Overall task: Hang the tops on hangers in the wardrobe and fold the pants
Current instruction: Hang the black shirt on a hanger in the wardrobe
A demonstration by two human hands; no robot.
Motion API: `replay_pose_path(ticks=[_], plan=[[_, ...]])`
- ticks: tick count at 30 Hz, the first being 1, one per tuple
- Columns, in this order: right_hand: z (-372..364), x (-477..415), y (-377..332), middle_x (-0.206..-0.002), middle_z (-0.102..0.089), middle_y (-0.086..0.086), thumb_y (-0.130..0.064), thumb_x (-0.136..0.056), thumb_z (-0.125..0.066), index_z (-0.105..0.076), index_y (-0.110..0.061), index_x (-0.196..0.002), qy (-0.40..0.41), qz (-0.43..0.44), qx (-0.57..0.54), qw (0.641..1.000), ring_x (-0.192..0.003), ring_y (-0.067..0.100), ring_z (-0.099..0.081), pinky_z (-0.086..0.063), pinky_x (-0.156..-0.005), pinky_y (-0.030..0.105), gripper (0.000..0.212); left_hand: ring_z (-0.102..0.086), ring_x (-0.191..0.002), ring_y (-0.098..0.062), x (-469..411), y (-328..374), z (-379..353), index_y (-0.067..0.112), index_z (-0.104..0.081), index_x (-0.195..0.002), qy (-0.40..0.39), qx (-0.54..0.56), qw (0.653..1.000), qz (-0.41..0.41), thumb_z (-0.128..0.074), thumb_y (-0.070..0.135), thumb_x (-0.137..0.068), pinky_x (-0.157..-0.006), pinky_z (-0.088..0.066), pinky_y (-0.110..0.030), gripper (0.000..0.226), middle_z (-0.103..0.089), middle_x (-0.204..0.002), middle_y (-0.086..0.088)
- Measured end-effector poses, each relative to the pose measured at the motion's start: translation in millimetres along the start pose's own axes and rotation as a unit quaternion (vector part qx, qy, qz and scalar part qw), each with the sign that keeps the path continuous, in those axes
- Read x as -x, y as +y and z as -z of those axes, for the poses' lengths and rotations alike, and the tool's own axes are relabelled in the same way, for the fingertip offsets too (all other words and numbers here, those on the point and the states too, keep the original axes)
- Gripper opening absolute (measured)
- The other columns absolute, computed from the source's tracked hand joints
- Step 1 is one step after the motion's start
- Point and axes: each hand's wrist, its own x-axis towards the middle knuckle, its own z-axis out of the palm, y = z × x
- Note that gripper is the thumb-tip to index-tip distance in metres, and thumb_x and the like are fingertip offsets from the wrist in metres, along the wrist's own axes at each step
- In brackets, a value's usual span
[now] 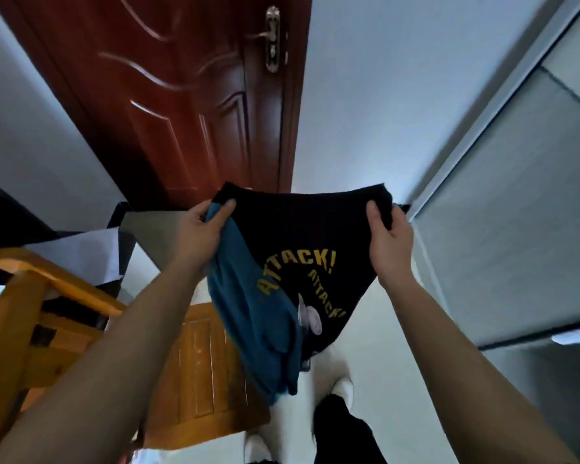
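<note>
Left hand (208, 226) and right hand (387, 236) were both raised just below the red-brown door (181, 95). Each gripped an upper corner of the black top (302, 236), so the cloth hung spread between them.

On my feed, the left hand had its thumb laid over the fabric and its fingers curled behind. In that same grip it held a teal garment (248, 306), which drooped from the hand down the left edge of the black top. I could not tell whether the teal piece was a top or pants. The right hand was closed round the opposite corner, thumb in front and fingers wrapped over a bunched fold.

The black top faced me, showing yellow "ATTACK!" lettering twice and a small pale figure beneath it. Its lower edge hung in the air below the door, above the pale floor (399, 363).

A metal handle (272, 38) sat near the door's right edge. Left of the door and lower down stood a yellow wooden frame (31, 296). Right of the door ran a white wall (382, 95), and beyond that a grey panel (516, 246) in a pale frame. Under the hanging clothes I saw white shoes (344, 388) on the floor.
</note>
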Motion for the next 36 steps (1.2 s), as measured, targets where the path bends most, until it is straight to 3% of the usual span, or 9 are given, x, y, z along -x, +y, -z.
replay_pose_path(ticks=[5,10,12,14,18,25,30,33,36], plan=[[92,8,-95,-0.099,-0.071,-0.005,-0.026,-0.099,-0.058,-0.063,-0.014,-0.11,0.09,0.116,-0.026,0.989,-0.097,0.012,-0.068,-0.055,-0.088,0.031,0.017,-0.062,-0.085,-0.021,21,79,-61,0.008,-0.072,-0.099,-0.146,0.01,0.987,-0.07,-0.069,0.015,-0.09,-0.08,-0.053,-0.035,0.012,-0.067,-0.093,-0.01],[198,43,-134,-0.089,-0.065,-0.015,-0.018,-0.101,-0.056,-0.059,-0.023,-0.102,0.18,0.142,-0.029,0.973,-0.089,0.004,-0.06,-0.048,-0.086,0.025,0.006,-0.063,-0.069,-0.013,56,118,-151,0.011,-0.071,-0.085,-0.208,-0.094,0.956,-0.186,-0.069,0.021,-0.091,-0.062,-0.055,-0.037,0.012,-0.072,-0.077,-0.01],[241,61,-136,-0.091,-0.065,-0.015,-0.019,-0.102,-0.055,-0.059,-0.029,-0.099,0.225,0.143,-0.028,0.963,-0.091,0.005,-0.06,-0.048,-0.089,0.029,0.011,-0.052,-0.062,-0.015,78,129,-189,0.007,-0.065,-0.076,-0.217,-0.149,0.935,-0.238,-0.069,0.03,-0.09,-0.058,-0.051,-0.04,0.027,-0.062,-0.067,-0.015],[287,80,-132,-0.089,-0.067,-0.019,-0.024,-0.101,-0.056,-0.059,-0.03,-0.099,0.274,0.139,-0.029,0.951,-0.091,0.003,-0.062,-0.049,-0.089,0.028,0.007,-0.037,-0.053,-0.009,104,136,-228,0.014,-0.055,-0.064,-0.222,-0.167,0.913,-0.299,-0.068,0.038,-0.089,-0.048,-0.036,-0.029,0.038,-0.042,-0.052,0.005],[360,108,-121,-0.1,-0.068,-0.015,-0.027,-0.102,-0.055,-0.061,-0.028,-0.109,0.338,0.13,-0.019,0.932,-0.096,0.0,-0.063,-0.049,-0.094,0.025,0.01,-0.027,-0.053,-0.016,152,133,-304,0.007,-0.037,-0.066,-0.269,-0.197,0.868,-0.367,-0.058,0.036,-0.096,-0.051,-0.026,-0.036,0.047,-0.027,-0.055,0.002],[545,174,-118,-0.092,-0.069,-0.015,-0.032,-0.094,-0.054,-0.065,-0.034,-0.094,0.445,0.114,-0.013,0.888,-0.09,0.002,-0.063,-0.048,-0.086,0.027,0.012,-0.037,-0.063,-0.008,304,123,-488,0.023,-0.04,-0.073,-0.41,-0.144,0.867,-0.244,-0.044,0.031,-0.102,-0.06,-0.032,-0.03,0.03,-0.036,-0.069,0.008],[631,218,-117,-0.085,-0.069,-0.014,-0.03,-0.092,-0.055,-0.066,-0.029,-0.089,0.498,0.107,0.014,0.861,-0.085,0.004,-0.062,-0.048,-0.082,0.029,0.012,-0.064,-0.081,-0.01,387,119,-574,0.025,-0.057,-0.089,-0.466,-0.085,0.87,-0.135,-0.059,0.077,-0.072,-0.074,-0.048,-0.032,0.055,-0.067,-0.086,0.008],[666,239,-111,-0.091,-0.071,-0.009,-0.033,-0.089,-0.055,-0.067,-0.031,-0.092,0.525,0.103,0.035,0.844,-0.094,0.012,-0.065,-0.051,-0.088,0.033,0.013,-0.07,-0.073,-0.01,434,115,-615,0.026,-0.06,-0.086,-0.489,-0.091,0.856,-0.14,-0.079,0.06,-0.06,-0.064,-0.053,-0.033,0.047,-0.072,-0.079,0.007],[693,249,-108,-0.087,-0.07,-0.012,-0.036,-0.087,-0.054,-0.066,-0.035,-0.09,0.545,0.105,0.069,0.829,-0.087,0.005,-0.065,-0.051,-0.077,0.024,0.012,-0.057,-0.067,-0.019,468,117,-653,0.014,-0.051,-0.08,-0.526,-0.09,0.833,-0.149,-0.061,0.033,-0.064,-0.058,-0.043,-0.033,0.027,-0.058,-0.072,-0.001]])
